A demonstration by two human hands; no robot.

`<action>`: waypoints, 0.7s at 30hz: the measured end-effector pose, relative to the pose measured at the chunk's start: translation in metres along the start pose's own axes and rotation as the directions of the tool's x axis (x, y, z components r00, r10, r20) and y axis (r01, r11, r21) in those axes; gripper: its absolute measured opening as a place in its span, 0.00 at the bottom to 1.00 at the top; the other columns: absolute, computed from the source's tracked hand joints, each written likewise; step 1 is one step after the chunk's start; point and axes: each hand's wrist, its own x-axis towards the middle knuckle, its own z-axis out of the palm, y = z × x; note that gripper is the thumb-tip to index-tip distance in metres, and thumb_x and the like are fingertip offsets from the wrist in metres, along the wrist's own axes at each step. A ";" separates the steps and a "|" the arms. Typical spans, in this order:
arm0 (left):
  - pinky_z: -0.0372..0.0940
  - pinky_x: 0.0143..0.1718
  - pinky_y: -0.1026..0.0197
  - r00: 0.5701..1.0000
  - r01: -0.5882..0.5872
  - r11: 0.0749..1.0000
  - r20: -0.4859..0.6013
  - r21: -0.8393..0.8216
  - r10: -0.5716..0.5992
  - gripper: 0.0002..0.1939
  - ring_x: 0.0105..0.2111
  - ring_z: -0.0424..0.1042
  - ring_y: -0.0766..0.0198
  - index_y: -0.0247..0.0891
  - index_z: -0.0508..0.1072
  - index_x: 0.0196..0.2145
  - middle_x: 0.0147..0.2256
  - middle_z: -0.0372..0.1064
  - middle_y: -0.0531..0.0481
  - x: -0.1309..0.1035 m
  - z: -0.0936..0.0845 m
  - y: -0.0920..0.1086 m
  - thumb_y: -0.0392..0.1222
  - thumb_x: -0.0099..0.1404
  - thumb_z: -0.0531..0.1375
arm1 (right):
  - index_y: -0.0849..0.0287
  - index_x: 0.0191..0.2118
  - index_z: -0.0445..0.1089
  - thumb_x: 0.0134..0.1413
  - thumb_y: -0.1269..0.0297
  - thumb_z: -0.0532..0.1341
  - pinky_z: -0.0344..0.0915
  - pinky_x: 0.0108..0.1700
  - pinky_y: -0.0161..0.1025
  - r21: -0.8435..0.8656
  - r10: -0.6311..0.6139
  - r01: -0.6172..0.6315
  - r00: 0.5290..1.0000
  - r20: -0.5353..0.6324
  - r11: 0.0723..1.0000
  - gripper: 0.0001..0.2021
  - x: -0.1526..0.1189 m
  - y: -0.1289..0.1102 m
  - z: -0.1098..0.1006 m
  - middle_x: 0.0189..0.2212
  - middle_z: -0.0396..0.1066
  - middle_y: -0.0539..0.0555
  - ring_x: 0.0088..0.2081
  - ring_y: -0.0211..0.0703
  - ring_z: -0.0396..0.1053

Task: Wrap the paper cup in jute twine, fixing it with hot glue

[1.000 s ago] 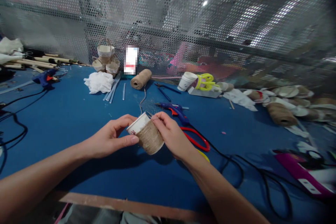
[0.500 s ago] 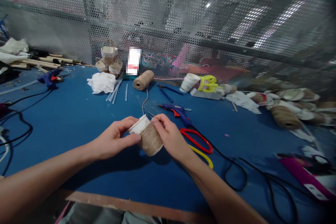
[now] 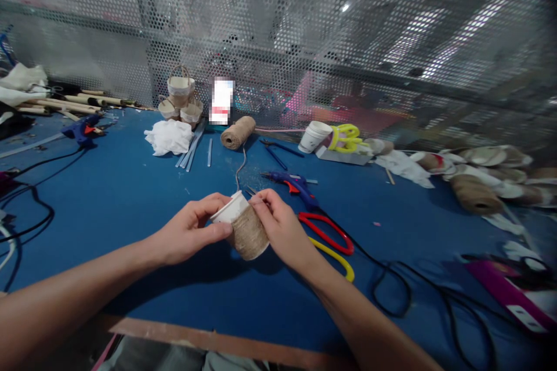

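Note:
A white paper cup, tilted and wrapped with brown twine over much of its side, is held above the blue table. My left hand grips it near the bare white rim, thumb in front and fingers behind. With fingers pinched at the upper edge of the wrapping, my right hand holds the twine against the cup. From behind the cup a strand runs back to a twine roll. Scissors with red and yellow handles lie beside and partly beneath my right hand.
A blue glue gun lies behind the scissors, its black cable trailing right. Farther back are pliers, a white cup, white cloth, glue sticks and small twine-covered baskets. Another twine spool lies right.
The cup has shifted and turned very slightly, its rim a little lower to the left. Both hands keep nearly the same places and grips.

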 end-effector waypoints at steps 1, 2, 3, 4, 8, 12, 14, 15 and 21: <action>0.56 0.38 0.64 1.000 -0.011 1.000 0.001 0.010 0.011 0.06 0.35 0.60 0.66 0.31 0.69 0.30 0.36 0.60 0.48 0.000 0.000 0.000 0.38 0.59 0.55 | 0.57 0.29 0.57 0.56 0.58 0.48 0.56 0.30 0.37 0.002 -0.004 0.004 1.000 -0.005 1.000 0.09 0.000 0.000 0.000 0.24 0.59 0.48 0.27 0.39 0.58; 0.56 0.38 0.64 1.000 -0.021 1.000 0.004 0.021 0.021 0.06 0.35 0.60 0.66 0.31 0.69 0.30 0.36 0.60 0.48 -0.001 -0.001 0.000 0.38 0.59 0.55 | 0.57 0.29 0.57 0.57 0.59 0.48 0.56 0.30 0.37 0.002 -0.009 0.009 1.000 -0.012 1.000 0.09 -0.001 0.000 0.001 0.24 0.59 0.48 0.27 0.39 0.58; 0.56 0.39 0.64 1.000 -0.028 0.999 0.008 0.035 0.028 0.06 0.36 0.60 0.65 0.31 0.69 0.30 0.37 0.60 0.47 -0.001 -0.001 0.001 0.38 0.58 0.56 | 0.57 0.29 0.57 0.57 0.59 0.48 0.56 0.30 0.37 0.001 -0.016 0.016 1.000 -0.021 1.000 0.09 -0.001 -0.001 0.001 0.24 0.59 0.48 0.26 0.39 0.58; 0.57 0.39 0.63 0.999 -0.034 0.998 0.010 0.053 0.034 0.06 0.36 0.60 0.65 0.32 0.69 0.30 0.37 0.60 0.47 -0.001 -0.001 0.001 0.39 0.58 0.56 | 0.57 0.29 0.57 0.57 0.59 0.48 0.56 0.30 0.37 -0.003 -0.024 0.024 0.999 -0.030 1.000 0.09 -0.001 -0.001 0.001 0.24 0.59 0.48 0.26 0.39 0.58; 0.57 0.38 0.63 0.998 0.060 0.984 -0.036 0.165 -0.055 0.11 0.34 0.61 0.65 0.32 0.68 0.33 0.33 0.62 0.50 -0.001 0.003 0.004 0.41 0.54 0.61 | 0.57 0.30 0.56 0.58 0.60 0.48 0.57 0.28 0.37 -0.038 -0.069 0.066 0.996 -0.064 0.997 0.08 -0.005 -0.002 0.002 0.23 0.59 0.48 0.25 0.38 0.59; 0.57 0.30 0.66 0.977 0.195 0.971 -0.113 0.136 -0.180 0.12 0.27 0.59 0.69 0.31 0.67 0.31 0.26 0.62 0.54 0.001 0.011 0.008 0.40 0.50 0.62 | 0.57 0.31 0.56 0.58 0.62 0.47 0.58 0.28 0.37 -0.137 -0.163 0.149 0.982 -0.097 0.979 0.07 -0.008 -0.003 0.008 0.23 0.61 0.49 0.26 0.39 0.62; 0.56 0.29 0.67 0.970 0.223 0.970 -0.122 0.094 -0.211 0.10 0.25 0.58 0.70 0.31 0.67 0.30 0.25 0.62 0.55 0.003 0.014 0.009 0.39 0.49 0.62 | 0.57 0.31 0.56 0.58 0.63 0.47 0.59 0.29 0.37 -0.205 -0.234 0.208 0.966 -0.110 0.956 0.07 -0.009 -0.003 0.011 0.25 0.62 0.51 0.27 0.40 0.63; 0.56 0.28 0.67 0.968 0.231 0.970 -0.118 0.077 -0.221 0.10 0.25 0.58 0.70 0.31 0.68 0.29 0.24 0.62 0.55 0.003 0.015 0.009 0.38 0.49 0.62 | 0.57 0.32 0.57 0.58 0.63 0.47 0.59 0.29 0.37 -0.234 -0.264 0.233 0.958 -0.111 0.944 0.07 -0.009 -0.003 0.012 0.26 0.63 0.52 0.28 0.41 0.63; 0.58 0.29 0.66 0.972 0.235 0.967 -0.036 0.102 -0.233 0.10 0.24 0.61 0.70 0.30 0.71 0.29 0.24 0.65 0.54 0.003 0.009 0.004 0.39 0.49 0.63 | 0.57 0.30 0.59 0.58 0.63 0.49 0.61 0.32 0.37 -0.194 -0.255 0.235 0.963 -0.086 0.953 0.08 -0.008 -0.009 0.001 0.27 0.64 0.52 0.29 0.39 0.63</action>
